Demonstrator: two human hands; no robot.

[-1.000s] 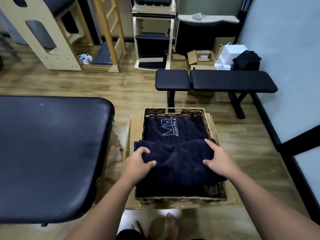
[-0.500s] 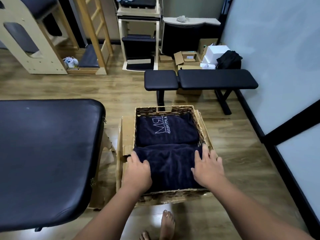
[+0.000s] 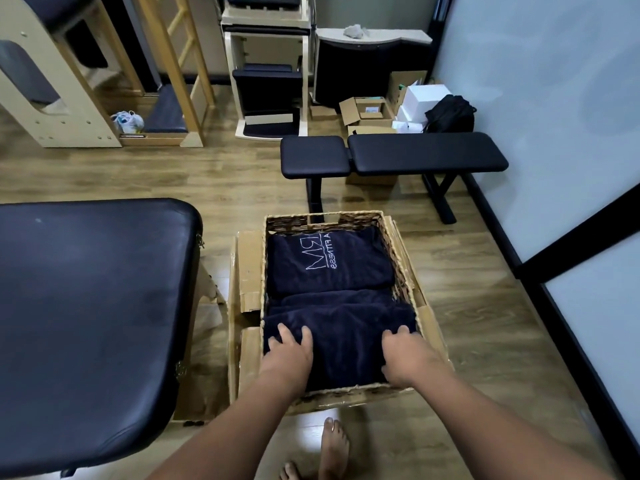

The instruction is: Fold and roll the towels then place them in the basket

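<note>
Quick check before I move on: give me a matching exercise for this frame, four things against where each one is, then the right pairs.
Things:
1. logo towel
2. plain towel
3. left hand
4. bench

Places:
A. beyond the basket, on the floor
B. far half of the basket
C. pressing the plain towel's left side
D. near half of the basket, under both hands

Pairs: 1-B, 2-D, 3-C, 4-A. The right hand rests on the plain towel's right side.

Basket [image 3: 398,258] open above, padded table [image 3: 86,306] close left.
</note>
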